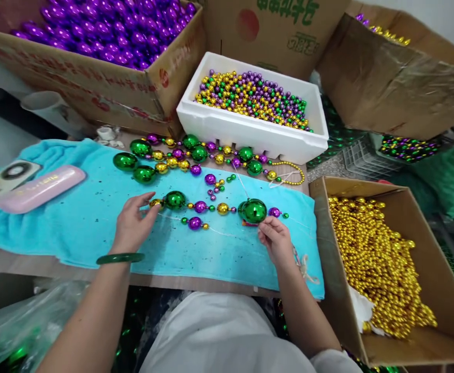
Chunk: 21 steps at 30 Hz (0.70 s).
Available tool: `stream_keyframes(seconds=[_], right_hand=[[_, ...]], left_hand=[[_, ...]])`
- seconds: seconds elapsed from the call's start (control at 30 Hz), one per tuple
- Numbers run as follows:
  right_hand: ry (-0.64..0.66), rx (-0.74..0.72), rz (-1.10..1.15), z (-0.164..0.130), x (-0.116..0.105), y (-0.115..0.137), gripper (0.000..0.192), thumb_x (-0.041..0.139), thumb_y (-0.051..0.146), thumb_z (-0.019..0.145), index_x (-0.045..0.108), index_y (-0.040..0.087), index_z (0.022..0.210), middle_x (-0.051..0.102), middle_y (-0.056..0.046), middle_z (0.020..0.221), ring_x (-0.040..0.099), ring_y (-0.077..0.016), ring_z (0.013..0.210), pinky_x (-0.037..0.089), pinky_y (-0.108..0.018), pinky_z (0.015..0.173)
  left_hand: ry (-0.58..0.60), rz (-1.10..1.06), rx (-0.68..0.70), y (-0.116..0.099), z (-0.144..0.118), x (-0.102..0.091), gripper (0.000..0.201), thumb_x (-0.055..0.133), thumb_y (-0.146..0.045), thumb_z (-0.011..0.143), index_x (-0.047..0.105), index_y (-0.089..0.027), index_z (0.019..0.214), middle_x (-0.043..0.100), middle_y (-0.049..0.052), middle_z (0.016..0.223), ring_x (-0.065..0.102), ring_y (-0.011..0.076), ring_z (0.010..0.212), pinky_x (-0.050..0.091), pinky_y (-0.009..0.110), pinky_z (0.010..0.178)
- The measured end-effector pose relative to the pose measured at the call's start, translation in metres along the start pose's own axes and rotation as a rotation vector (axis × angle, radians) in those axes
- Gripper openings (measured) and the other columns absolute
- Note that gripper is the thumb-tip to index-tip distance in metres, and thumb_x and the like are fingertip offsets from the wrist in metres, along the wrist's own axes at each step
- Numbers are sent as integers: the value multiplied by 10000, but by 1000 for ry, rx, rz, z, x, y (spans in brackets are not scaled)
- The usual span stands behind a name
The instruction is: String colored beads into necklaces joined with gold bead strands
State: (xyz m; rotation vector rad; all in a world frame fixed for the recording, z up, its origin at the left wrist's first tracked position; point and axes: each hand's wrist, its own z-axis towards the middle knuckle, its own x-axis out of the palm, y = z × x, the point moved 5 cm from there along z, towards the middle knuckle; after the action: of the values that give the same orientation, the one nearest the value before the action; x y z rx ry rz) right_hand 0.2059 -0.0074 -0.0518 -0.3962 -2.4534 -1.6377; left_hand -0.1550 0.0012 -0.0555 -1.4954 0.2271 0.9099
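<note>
Keeping to the blue cloth (219, 264), we have bare room at six o'clock, between the beads and the near edge of the counter (28, 265), and more at nine, between our left hand and the pink case (42, 189). A foam box (316, 140) bounds us at twelve to one o'clock, beyond a finished-looking strand (199, 154); a carton of gold beads (327, 259) crowds the edge at four. Our bead row (222, 209) lies across the cloth at mid-view, mirror-shiny in purple, gold and green, with two large green balls. Our left grip (133, 220) is pinched on a gold bead at its nine-o'clock end. Our right grip (275, 235), thumb and finger close together, touches the larger green ball (254, 211) at its five-o'clock side; we cannot tell how firmly it holds.
</note>
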Motion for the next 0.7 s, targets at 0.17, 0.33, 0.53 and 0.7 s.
stream_keyframes(seconds=[0.17, 0.33, 0.53, 0.7], right_hand=[[-18, 3, 6, 2, -7, -1, 242, 768, 314, 632, 580, 183, 709, 555, 42, 519, 430, -54, 427, 287, -156, 396], [-13, -29, 6, 5, -10, -1, 234, 777, 306, 636, 592, 181, 705, 553, 33, 522, 435, -59, 430, 289, -157, 388], [-16, -17, -5, 3, -9, -2, 236, 798, 289, 617, 607, 184, 709, 552, 30, 542, 468, -66, 475, 345, -156, 421], [-5, -16, -20, 3, -7, -3, 230, 793, 290, 623, 607, 182, 703, 551, 29, 537, 467, -64, 471, 342, -157, 420]], left_hand=[[-12, -25, 12, -1, -2, 3, 399, 575, -397, 782, 635, -191, 1118, 599, 87, 1082, 602, 211, 988, 549, 347, 811], [6, -42, 13, -3, -4, 2, 386, 554, -378, 801, 636, -170, 1115, 601, 98, 1081, 589, 212, 1000, 543, 354, 813], [-1, -54, 9, -1, -5, 1, 351, 556, -342, 806, 643, -181, 1106, 601, 95, 1072, 585, 211, 1012, 537, 352, 815], [-2, -61, 4, 3, -7, 1, 351, 564, -358, 804, 645, -185, 1099, 603, 95, 1065, 589, 209, 990, 534, 360, 813]])
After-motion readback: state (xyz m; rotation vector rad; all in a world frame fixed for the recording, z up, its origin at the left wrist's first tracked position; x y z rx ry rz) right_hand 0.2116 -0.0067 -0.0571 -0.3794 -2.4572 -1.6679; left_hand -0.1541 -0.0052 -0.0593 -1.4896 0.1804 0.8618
